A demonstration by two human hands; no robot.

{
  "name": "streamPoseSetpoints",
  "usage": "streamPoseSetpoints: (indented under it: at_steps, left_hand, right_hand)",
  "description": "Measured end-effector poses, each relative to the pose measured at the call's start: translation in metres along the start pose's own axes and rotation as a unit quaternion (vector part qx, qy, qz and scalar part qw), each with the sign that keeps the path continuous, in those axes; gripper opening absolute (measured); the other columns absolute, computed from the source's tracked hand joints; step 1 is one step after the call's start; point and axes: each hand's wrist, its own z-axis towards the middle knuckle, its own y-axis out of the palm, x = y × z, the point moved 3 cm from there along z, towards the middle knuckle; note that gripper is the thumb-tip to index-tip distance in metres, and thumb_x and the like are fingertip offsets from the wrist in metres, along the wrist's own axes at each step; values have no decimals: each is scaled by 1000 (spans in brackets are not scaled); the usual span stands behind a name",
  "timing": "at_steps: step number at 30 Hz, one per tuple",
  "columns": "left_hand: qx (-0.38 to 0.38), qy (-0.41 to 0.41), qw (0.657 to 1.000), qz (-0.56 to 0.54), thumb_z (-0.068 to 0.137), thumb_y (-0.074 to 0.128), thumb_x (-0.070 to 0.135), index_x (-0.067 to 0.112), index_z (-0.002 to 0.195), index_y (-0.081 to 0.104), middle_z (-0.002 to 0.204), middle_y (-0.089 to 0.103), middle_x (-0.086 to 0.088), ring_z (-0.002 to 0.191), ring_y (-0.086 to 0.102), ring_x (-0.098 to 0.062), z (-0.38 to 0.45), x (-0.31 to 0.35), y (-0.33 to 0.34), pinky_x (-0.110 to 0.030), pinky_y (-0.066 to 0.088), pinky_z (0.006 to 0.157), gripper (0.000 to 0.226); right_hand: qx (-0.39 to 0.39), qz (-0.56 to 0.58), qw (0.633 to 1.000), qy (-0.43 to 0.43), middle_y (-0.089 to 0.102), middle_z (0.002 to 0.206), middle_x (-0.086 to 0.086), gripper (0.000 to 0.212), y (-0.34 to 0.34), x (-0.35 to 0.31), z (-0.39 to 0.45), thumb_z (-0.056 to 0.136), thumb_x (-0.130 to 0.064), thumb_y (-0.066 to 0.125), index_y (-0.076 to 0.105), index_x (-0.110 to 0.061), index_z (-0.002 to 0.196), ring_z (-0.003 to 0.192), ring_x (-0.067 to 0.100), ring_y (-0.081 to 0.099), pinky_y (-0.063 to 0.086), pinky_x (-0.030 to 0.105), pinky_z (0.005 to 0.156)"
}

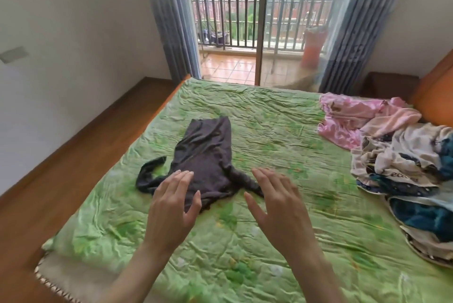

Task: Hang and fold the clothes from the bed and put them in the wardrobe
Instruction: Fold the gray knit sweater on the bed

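Early days: your left hand and right hand are both spread flat, holding nothing, over the near end of the dark top laid mid-bed, unfolded. Unsorted clothes pile sits at the bed's right edge. Green quilt wrinkled; balcony door beyond; wardrobe not visible.

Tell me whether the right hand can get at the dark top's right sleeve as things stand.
Probably yes. The right hand is open, holds nothing and hovers just beside the sleeve of the dark top, which lies spread on the green bedcover. Nothing lies between them; the heap of clothes sits well off to the right.
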Motion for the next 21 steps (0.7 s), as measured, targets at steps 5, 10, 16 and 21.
streamPoseSetpoints:
  at_steps: [5, 10, 16, 21]
  left_hand:
    - [-43, -3, 999, -19, 100, 54, 36, 8, 139, 62, 142, 63, -7, 139, 54, -23, 13, -96, 24, -45, 45, 115, 48]
    - [-80, 13, 996, -34, 100, 58, 32, 8, 142, 59, 145, 60, -8, 140, 52, -25, 47, -178, 46, -47, 44, 115, 49]
    - [-101, 43, 993, -47, 100, 58, 32, 7, 142, 60, 142, 62, -8, 135, 56, -25, 63, -231, 99, -47, 44, 114, 49]
    - [-142, 25, 988, -50, 96, 63, 29, 5, 140, 61, 139, 64, -9, 130, 59, -26, 43, -270, 168, -45, 45, 113, 50]
  right_hand:
    - [-35, -1, 999, 8, 59, 146, -2, 58, 82, -34, 49, 96, -42, 65, 54, -17, 148, 141, 17, 48, 26, 27, 119]
    - [-24, 5, 999, 43, 59, 146, 1, 62, 151, -47, 95, 92, -35, 74, 54, -16, 147, 140, 21, 51, 33, 33, 118]
    - [-59, -7, 998, 33, 58, 149, 3, 61, 229, -42, 123, 91, -28, 77, 56, -13, 147, 143, 21, 49, 39, 47, 119]
    - [-116, -11, 993, 15, 58, 150, 2, 64, 313, -14, 133, 89, -21, 80, 56, -12, 147, 144, 22, 49, 38, 48, 120]
